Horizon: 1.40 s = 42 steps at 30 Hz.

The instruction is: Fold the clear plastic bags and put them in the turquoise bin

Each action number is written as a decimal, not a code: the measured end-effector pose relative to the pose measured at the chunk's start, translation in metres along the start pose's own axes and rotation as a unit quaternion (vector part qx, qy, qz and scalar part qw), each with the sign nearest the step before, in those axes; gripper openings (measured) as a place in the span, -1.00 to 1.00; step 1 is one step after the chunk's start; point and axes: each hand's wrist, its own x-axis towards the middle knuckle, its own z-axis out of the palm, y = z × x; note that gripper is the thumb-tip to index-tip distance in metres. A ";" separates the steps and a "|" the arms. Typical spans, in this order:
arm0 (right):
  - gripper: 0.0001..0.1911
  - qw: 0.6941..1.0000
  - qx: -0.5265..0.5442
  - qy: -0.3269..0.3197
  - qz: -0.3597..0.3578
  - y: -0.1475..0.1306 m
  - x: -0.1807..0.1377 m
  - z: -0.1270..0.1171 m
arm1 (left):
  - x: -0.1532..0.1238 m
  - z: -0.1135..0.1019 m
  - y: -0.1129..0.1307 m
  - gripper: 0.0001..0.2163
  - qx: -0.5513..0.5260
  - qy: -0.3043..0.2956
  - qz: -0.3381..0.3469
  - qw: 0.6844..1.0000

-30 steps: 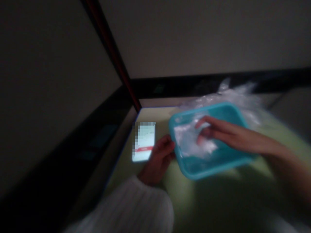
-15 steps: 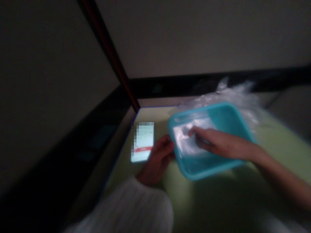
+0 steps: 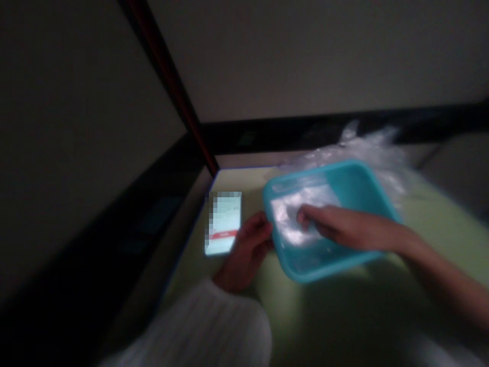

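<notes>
A turquoise plastic basin (image 3: 301, 276) is tilted toward me above the green surface. My left hand (image 3: 254, 239) is closed on its left rim, thumb on the near side. Inside the basin lies a shiny clear plastic bag (image 3: 284, 209), flat against the bottom and left wall. My right hand (image 3: 340, 224) reaches in from the right over the bag. Its fingers are curled together, with the fingertips at the plastic, in what looks like a pinch. The image is dim and blurred, so the exact contact is hard to see.
A lit phone (image 3: 229, 219) with a red band on its screen lies left of my left hand. Crumpled clear plastic (image 3: 382, 153) sits behind the basin. Walls with a dark band (image 3: 275, 136) stand behind and to the left of the green tabletop (image 3: 282, 316).
The fingers of my right hand have drawn together over the bag, closing the gap that showed beside the thumb. My left hand and the basin have stayed nearly in place.
</notes>
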 end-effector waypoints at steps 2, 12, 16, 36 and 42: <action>-0.67 1.000 -0.010 0.007 -0.007 0.002 -0.002 0.000 | 0.000 0.000 -0.001 -0.81 -0.002 -0.002 0.003 1.000; -0.66 0.997 -0.052 0.050 0.010 0.013 -0.008 0.000 | 0.000 -0.002 -0.001 -0.83 -0.013 -0.001 0.005 1.000; -0.65 0.997 -0.059 0.041 0.026 0.012 -0.007 0.001 | 0.000 -0.002 -0.001 -0.82 -0.009 0.002 0.000 1.000; -0.59 0.998 -0.056 -0.013 -0.007 -0.003 -0.003 -0.003 | 0.001 -0.001 -0.001 -0.84 -0.012 0.006 -0.001 1.000; -0.59 0.999 -0.042 -0.007 -0.018 -0.002 -0.003 -0.003 | 0.001 -0.001 -0.001 -0.85 -0.018 0.001 -0.003 1.000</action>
